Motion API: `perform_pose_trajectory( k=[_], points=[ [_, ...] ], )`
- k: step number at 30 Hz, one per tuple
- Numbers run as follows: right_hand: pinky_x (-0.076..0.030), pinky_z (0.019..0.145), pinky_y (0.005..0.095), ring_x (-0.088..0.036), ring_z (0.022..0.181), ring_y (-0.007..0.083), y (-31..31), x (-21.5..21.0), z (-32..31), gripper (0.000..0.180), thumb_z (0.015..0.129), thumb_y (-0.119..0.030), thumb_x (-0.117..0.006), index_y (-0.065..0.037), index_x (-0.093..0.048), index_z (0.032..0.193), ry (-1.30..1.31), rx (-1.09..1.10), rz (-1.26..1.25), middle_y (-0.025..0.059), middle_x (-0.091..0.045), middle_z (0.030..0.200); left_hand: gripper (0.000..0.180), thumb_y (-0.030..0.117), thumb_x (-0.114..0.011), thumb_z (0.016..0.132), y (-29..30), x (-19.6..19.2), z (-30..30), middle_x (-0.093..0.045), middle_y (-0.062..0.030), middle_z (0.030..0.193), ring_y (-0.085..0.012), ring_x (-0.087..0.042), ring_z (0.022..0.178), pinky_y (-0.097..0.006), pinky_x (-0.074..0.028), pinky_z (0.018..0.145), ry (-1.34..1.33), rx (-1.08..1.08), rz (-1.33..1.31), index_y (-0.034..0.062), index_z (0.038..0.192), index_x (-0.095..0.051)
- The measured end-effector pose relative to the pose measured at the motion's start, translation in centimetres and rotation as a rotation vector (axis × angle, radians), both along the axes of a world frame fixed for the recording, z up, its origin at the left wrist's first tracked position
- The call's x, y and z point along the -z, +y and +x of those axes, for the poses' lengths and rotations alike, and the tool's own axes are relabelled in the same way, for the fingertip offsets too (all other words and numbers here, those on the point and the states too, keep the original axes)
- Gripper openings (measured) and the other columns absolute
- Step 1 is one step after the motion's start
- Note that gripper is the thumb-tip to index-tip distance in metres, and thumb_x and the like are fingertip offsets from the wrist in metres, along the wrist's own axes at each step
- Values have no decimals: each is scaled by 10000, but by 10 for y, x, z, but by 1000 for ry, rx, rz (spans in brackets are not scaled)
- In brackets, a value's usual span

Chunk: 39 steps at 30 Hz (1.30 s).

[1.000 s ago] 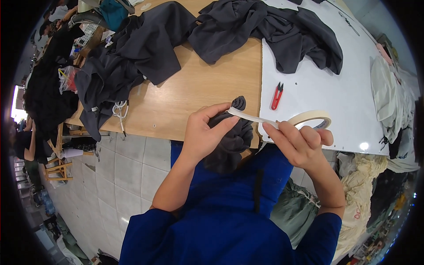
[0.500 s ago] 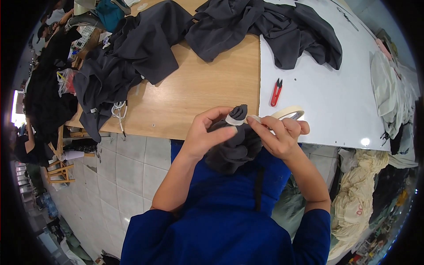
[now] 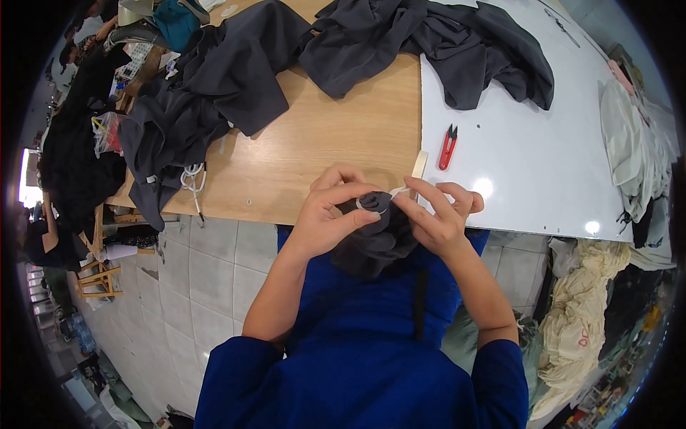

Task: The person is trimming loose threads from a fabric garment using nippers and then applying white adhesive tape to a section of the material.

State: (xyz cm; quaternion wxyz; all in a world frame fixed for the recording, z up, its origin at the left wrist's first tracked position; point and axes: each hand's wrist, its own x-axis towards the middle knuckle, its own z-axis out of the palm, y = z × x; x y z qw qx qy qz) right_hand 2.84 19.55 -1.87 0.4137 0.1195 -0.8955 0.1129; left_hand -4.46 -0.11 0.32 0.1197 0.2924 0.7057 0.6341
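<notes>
A bunched dark grey cloth hangs in front of my waist at the table edge. Thumb and fingers of my left hand are closed round its gathered, rolled end, which has a pale band of tape about it. My right hand pinches a pale strip that runs from that end to a roll of cream masking tape. The roll is turned edge-on just beyond my right fingertips, and its lower part is hidden by them. Red-handled thread snips lie beyond my right hand on the white board.
More dark grey cloth lies heaped along the far and left sides of the wooden table. A white board covers the right side. A white cord hangs at the left edge; cream cloth is piled at right.
The tape roll has turned from lying wide to edge-on and shifted left. My right hand has moved slightly left, and the cloth's end has tipped lower between my hands.
</notes>
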Motion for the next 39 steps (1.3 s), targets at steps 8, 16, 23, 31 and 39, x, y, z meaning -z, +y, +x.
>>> perform_pose_trajectory(
  k=[8, 16, 23, 31, 39],
  points=[
    [-207, 819, 319, -429, 873, 109, 3, 16, -10, 267, 606, -159, -693, -240, -658, 857, 59, 90, 20, -124, -618, 961, 295, 105, -756, 715, -9, 2, 2, -637, -33, 888, -129, -558, 815, -249, -433, 759, -146, 17, -72, 19, 984, -669],
    [-203, 800, 308, -427, 790, 104, -4, 16, -15, 256, 641, -133, -670, -270, -694, 856, 133, 59, 18, -133, -628, 944, 351, 65, -678, 813, -14, 23, 6, -623, -40, 993, -106, -568, 882, -234, -453, 803, -731, 35, 437, 7, 1141, -568],
    [-202, 801, 302, -387, 817, 103, -15, 7, -19, 249, 673, -199, -663, -298, -700, 898, 172, 43, 11, -146, -629, 995, 354, 184, -704, 810, -11, 29, 9, -615, -41, 970, -109, -566, 879, -243, -445, 805, -792, 155, 591, -1, 1088, -584],
    [-211, 783, 279, -372, 810, 94, -21, -1, -18, 236, 740, -291, -621, -310, -701, 960, 101, -74, 43, -168, -623, 1047, 349, 310, -707, 796, -9, 29, 10, -611, -77, 911, -127, -553, 839, -234, -428, 742, -700, 362, 582, 17, 959, -609],
    [-224, 759, 280, -374, 811, 88, -18, -18, -23, 269, 723, -361, -637, -317, -701, 981, 79, -285, 2, -176, -620, 1075, 245, 269, -676, 829, -19, 32, 14, -625, -138, 867, -168, -580, 775, -251, -440, 676, -749, 482, 606, 60, 947, -624]
  ],
)
